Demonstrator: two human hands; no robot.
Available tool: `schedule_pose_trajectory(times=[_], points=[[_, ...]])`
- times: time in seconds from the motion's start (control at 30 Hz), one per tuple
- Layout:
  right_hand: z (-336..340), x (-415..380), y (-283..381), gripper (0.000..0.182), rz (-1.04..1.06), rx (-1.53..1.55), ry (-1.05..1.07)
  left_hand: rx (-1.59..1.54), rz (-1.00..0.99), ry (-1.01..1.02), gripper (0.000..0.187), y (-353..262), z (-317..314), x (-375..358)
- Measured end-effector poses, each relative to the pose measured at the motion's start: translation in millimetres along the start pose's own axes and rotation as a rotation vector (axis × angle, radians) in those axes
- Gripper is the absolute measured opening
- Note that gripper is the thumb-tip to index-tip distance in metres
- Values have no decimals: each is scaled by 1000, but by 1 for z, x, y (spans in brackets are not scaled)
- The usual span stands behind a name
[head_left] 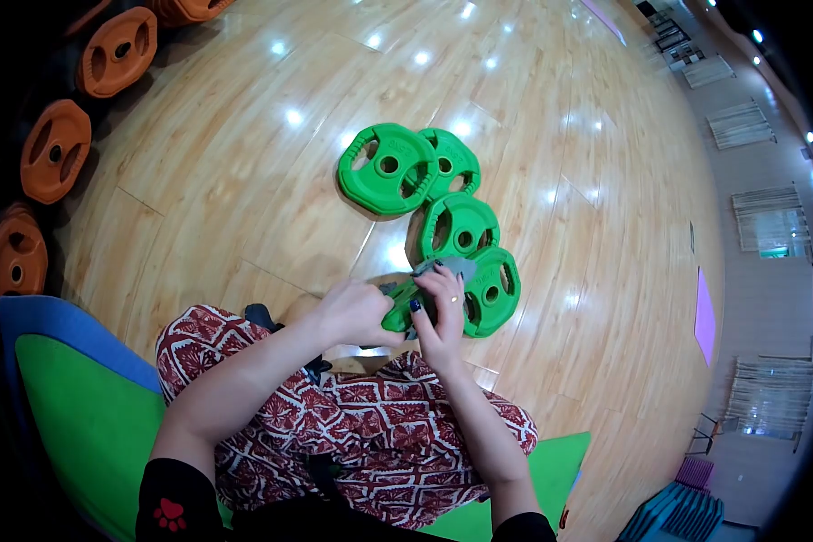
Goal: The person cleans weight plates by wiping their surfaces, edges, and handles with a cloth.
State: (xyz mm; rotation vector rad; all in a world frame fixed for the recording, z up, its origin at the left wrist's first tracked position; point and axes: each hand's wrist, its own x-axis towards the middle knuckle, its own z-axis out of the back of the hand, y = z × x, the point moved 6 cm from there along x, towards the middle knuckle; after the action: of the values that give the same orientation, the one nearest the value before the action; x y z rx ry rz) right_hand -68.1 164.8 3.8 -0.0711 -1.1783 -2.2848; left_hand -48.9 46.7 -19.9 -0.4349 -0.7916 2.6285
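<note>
My left hand point(361, 312) is closed, fingers wrapped round the edge of a green weight plate point(405, 312) that I see nearly edge-on in front of my knees. My right hand point(441, 312), with a ring and dark nails, presses a grey cloth point(461, 267) against that same plate; its fingers are bent over the cloth. Just beyond lie several more green plates on the floor: one nearest my right hand point(492, 292), another above it point(463, 237), and a pair farther off, where the left plate point(387, 168) overlaps the right one point(456, 163).
Orange weight plates point(56, 152) stand on a rack along the left. Green mats point(81, 425) lie beneath and beside my legs. A purple mat point(705, 316) is on the wooden floor point(605, 271) to the right, with stacked teal steps point(673, 515) at bottom right.
</note>
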Motion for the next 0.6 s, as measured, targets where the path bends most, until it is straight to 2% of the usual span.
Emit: schedule_pose_trajectory(times=[0.1, 0.17, 0.2, 0.27, 0.4, 0.47, 0.6], points=[[-3, -2, 5, 35, 33, -20, 16, 1, 10, 37, 49, -3, -1, -4], [-7, -3, 11, 35, 81, -102, 52, 117, 4, -203, 48, -6, 1, -8], [-9, -2, 11, 35, 78, -102, 51, 117, 3, -200, 48, -7, -2, -8], [-16, -1, 16, 35, 158, -234, 104, 117, 99, -319, 46, -5, 2, -10], [-14, 5, 4, 31, 180, -184, 113, 53, 106, -250, 46, -3, 5, -8], [-12, 8, -3, 28, 153, -164, 118, 2, 43, -214, 44, -4, 7, -4], [-3, 9, -29, 25, 49, -7, 6, -23, 7, -176, 41, 2, 1, 1]])
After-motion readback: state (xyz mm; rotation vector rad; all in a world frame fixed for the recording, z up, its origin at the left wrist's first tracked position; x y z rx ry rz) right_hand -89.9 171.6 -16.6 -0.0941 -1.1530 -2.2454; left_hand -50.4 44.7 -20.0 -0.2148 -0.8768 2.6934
